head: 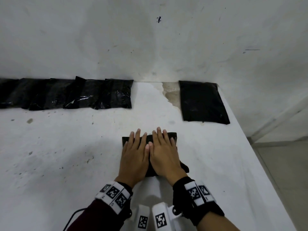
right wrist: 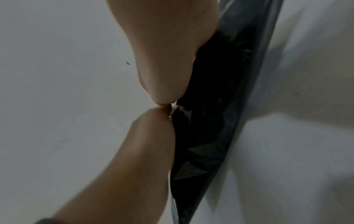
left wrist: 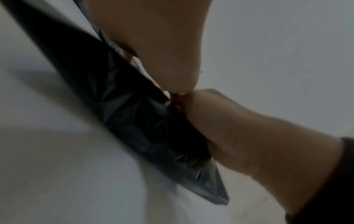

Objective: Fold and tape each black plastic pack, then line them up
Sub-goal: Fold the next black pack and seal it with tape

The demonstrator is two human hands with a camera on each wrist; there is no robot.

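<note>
A black plastic pack [head: 173, 136] lies on the white table [head: 66, 155] just ahead of me, mostly covered by my hands. My left hand [head: 135, 152] and right hand [head: 164, 150] press flat on it side by side, fingers straight and thumbs touching. In the left wrist view my left hand [left wrist: 153, 45] lies on the pack [left wrist: 134, 113], meeting the right hand [left wrist: 249, 136]. The right wrist view shows my right hand [right wrist: 168, 45] on the crinkled pack [right wrist: 210, 106], touching the left hand [right wrist: 134, 151].
A row of several folded black packs [head: 66, 94] lies along the wall at the back left. One flat black pack [head: 203, 102] lies at the back right, beside a stained patch [head: 170, 92]. The table's right edge [head: 250, 147] runs diagonally, with floor beyond.
</note>
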